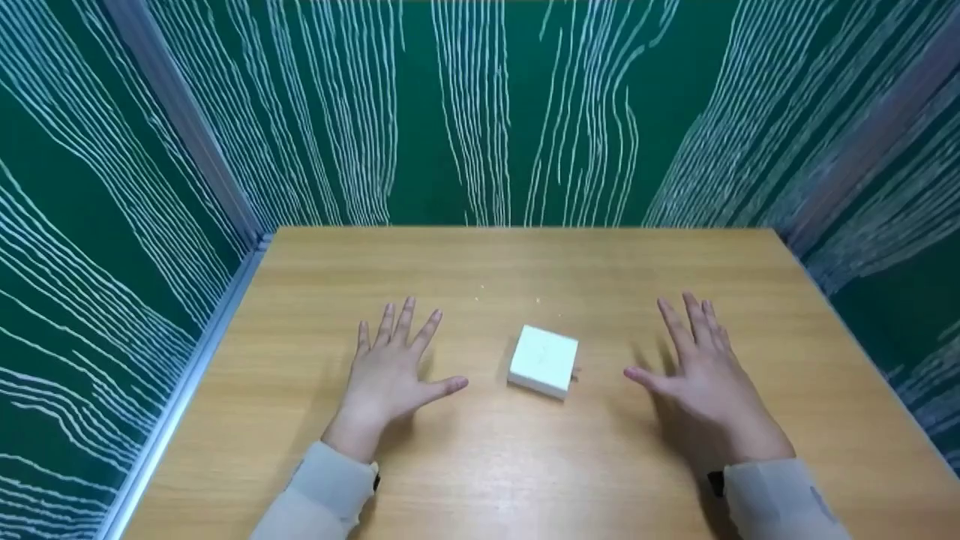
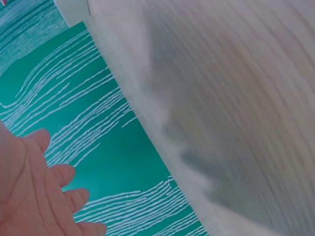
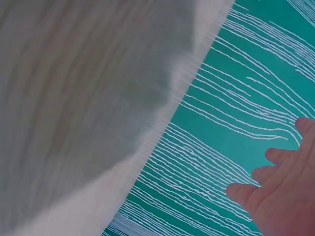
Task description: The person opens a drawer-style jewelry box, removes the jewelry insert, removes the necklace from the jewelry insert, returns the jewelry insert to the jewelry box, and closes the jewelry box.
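A small white square box (image 1: 543, 360) lies slightly turned on the wooden table, between the two hands in the head view. Something small and brownish (image 1: 576, 373) pokes out at its right side. To the left of the box, my left hand (image 1: 390, 379) is held with fingers spread and thumb toward the box, touching nothing. My right hand (image 1: 709, 379) is likewise spread on the other side, its thumb pointing at the box, and its shadow falls on the table. In the wrist views, the left palm (image 2: 29, 191) and the right hand (image 3: 285, 187) show with extended fingers and hold nothing.
The wooden table (image 1: 360, 262) ends at green walls (image 1: 427, 150) with wavy white lines at the back and sides. Tiny pale specks (image 1: 538, 301) lie beyond the box. A metal rail (image 1: 202, 352) runs along the left edge. Grey-beige sleeves (image 1: 319, 487) cover both forearms.
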The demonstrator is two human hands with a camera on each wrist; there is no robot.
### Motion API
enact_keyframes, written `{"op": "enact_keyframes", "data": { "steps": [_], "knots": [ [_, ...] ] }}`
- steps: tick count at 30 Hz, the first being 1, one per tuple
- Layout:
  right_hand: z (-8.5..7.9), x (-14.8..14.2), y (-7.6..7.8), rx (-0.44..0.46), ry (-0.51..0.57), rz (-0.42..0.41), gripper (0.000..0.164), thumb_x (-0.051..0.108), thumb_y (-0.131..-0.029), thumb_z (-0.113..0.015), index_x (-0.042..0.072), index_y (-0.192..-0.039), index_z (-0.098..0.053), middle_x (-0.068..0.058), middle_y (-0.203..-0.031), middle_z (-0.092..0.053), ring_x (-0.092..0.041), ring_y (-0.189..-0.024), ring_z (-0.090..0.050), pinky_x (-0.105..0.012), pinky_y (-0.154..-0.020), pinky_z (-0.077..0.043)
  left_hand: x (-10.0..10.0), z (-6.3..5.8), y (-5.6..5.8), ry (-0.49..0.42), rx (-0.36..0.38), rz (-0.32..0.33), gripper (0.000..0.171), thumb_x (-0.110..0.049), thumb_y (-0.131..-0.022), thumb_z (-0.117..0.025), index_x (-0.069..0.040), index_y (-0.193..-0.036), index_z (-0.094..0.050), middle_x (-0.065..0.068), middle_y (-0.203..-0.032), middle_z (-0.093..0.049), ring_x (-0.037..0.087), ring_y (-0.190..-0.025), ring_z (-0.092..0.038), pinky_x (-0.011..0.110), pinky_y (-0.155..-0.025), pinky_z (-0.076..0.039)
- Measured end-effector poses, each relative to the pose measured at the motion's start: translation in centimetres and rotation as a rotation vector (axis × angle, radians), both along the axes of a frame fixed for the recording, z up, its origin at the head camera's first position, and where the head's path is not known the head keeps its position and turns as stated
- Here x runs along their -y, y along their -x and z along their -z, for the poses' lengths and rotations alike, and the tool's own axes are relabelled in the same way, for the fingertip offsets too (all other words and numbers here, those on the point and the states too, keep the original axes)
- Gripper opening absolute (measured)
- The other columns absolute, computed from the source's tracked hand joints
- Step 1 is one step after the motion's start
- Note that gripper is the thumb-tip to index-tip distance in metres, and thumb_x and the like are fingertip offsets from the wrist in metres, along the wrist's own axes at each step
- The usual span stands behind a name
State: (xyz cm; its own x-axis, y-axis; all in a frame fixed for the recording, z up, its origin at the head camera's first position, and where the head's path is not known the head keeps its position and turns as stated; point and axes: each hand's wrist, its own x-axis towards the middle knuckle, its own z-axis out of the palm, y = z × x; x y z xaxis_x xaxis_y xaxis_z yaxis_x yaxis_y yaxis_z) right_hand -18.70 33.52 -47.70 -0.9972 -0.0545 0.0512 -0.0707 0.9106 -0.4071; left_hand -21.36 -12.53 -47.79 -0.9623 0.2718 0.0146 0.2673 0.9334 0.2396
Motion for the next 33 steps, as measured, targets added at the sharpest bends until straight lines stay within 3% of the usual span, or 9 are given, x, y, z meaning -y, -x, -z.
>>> {"op": "enact_keyframes", "data": {
  "steps": [5,12,16,19,22,25,30,33],
  "knots": [
    [-0.4,0.2,0.8,0.1,0.002,-0.047,0.126,0.083,-0.095,-0.072,0.034,-0.183,0.002,-0.017,-0.192,0.01,-0.055,-0.175,0.008,-0.089,-0.13,-0.011,-1.2,-0.3,1.0,-0.006,0.04,0.02,0.118,-0.104,-0.089,-0.047,-0.042,-0.182,-0.009,0.004,-0.192,0.01,0.036,-0.18,0.007,0.072,-0.142,-0.004],
    [0.0,0.8,0.6,0.174,0.051,-0.051,0.124,0.08,-0.096,-0.074,0.032,-0.184,-0.002,-0.021,-0.192,-0.002,-0.061,-0.173,-0.01,-0.09,-0.124,-0.024,-3.0,0.6,1.4,-0.048,0.077,0.08,0.114,-0.097,-0.092,-0.055,-0.043,-0.182,-0.01,0.006,-0.193,0.009,0.038,-0.18,0.009,0.072,-0.142,-0.003],
    [0.3,1.7,0.4,0.208,0.147,-0.023,0.117,0.069,-0.098,-0.08,0.027,-0.184,-0.013,-0.025,-0.19,-0.012,-0.061,-0.171,-0.018,-0.087,-0.128,-0.024,-3.3,1.2,1.5,-0.048,0.108,0.1,0.111,-0.094,-0.094,-0.057,-0.042,-0.182,-0.014,0.007,-0.194,0.007,0.04,-0.179,0.013,0.072,-0.142,-0.001],
    [0.7,2.5,0.3,0.212,0.215,-0.015,0.106,0.057,-0.101,-0.083,0.018,-0.181,-0.026,-0.026,-0.184,-0.027,-0.058,-0.165,-0.034,-0.081,-0.129,-0.033,-3.5,1.5,1.7,-0.044,0.14,0.113,0.111,-0.094,-0.094,-0.056,-0.042,-0.182,-0.014,0.007,-0.193,0.009,0.042,-0.179,0.014,0.072,-0.142,0.0],
    [1.1,3.1,0.3,0.204,0.27,-0.018,0.092,0.046,-0.103,-0.084,0.011,-0.175,-0.038,-0.024,-0.177,-0.04,-0.053,-0.155,-0.048,-0.073,-0.123,-0.046,-3.7,1.6,2.1,-0.079,0.19,0.148,0.111,-0.094,-0.093,-0.058,-0.043,-0.182,-0.016,0.008,-0.194,0.004,0.045,-0.179,0.01,0.072,-0.142,-0.001],
    [1.1,3.6,0.3,0.195,0.31,-0.017,0.082,0.04,-0.104,-0.083,0.006,-0.169,-0.046,-0.022,-0.171,-0.046,-0.049,-0.147,-0.053,-0.066,-0.117,-0.052,-4.2,1.7,2.6,-0.141,0.262,0.193,0.111,-0.091,-0.092,-0.064,-0.043,-0.181,-0.019,0.009,-0.193,-0.006,0.046,-0.178,0.001,0.075,-0.141,-0.007],
    [1.6,4.3,0.2,0.202,0.347,0.003,0.071,0.037,-0.104,-0.083,0.003,-0.161,-0.056,-0.022,-0.161,-0.053,-0.042,-0.134,-0.058,-0.053,-0.106,-0.053,-4.9,1.8,3.3,-0.192,0.324,0.238,0.111,-0.081,-0.091,-0.075,-0.04,-0.181,-0.025,0.009,-0.184,-0.022,0.04,-0.167,-0.018,0.073,-0.136,-0.024],
    [2.2,4.8,0.0,0.207,0.365,0.017,0.066,0.035,-0.104,-0.083,0.003,-0.157,-0.06,-0.023,-0.157,-0.056,-0.041,-0.132,-0.059,-0.053,-0.108,-0.052,-5.6,2.0,3.6,-0.236,0.349,0.26,0.112,-0.074,-0.09,-0.082,-0.037,-0.181,-0.027,0.008,-0.177,-0.027,0.037,-0.157,-0.024,0.067,-0.132,-0.031]
  ]
}}
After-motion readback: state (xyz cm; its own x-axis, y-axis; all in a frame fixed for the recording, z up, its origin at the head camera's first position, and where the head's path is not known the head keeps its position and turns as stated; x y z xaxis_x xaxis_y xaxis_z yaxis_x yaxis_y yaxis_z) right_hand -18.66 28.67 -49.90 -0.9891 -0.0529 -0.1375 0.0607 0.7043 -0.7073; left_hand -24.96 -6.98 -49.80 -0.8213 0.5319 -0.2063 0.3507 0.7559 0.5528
